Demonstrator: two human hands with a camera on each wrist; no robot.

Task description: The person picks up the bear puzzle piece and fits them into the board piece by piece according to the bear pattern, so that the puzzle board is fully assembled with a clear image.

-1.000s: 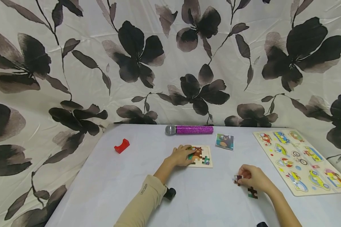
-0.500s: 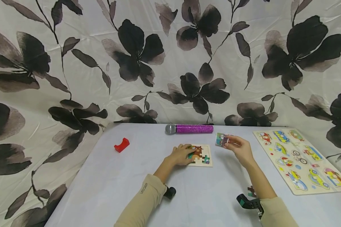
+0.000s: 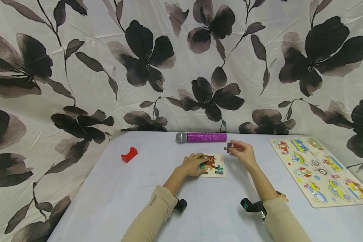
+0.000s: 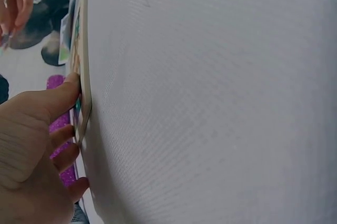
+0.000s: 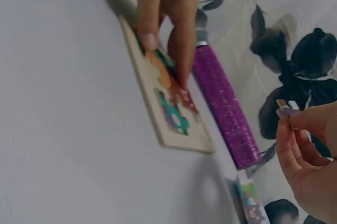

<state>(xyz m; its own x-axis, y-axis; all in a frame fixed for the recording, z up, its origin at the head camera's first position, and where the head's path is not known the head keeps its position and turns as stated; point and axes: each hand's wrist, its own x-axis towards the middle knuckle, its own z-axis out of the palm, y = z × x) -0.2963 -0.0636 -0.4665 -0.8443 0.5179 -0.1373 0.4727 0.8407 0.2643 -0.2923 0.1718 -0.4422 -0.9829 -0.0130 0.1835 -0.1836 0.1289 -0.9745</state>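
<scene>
Right of the head frame's centre, the right hand [image 3: 244, 154] pinches a small, brown, knobbed jigsaw piece [image 3: 228, 147], long axis unclear; lower, the left hand [image 3: 192, 166], fingers spread, rests on a pale wooden puzzle board [image 3: 215, 176], picture upright.

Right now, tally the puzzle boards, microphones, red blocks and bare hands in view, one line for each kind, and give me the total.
Puzzle boards: 2 (the bear board and the larger board)
Microphone: 1
Red block: 1
Hands: 2 (left hand and right hand)
Total: 6
</scene>
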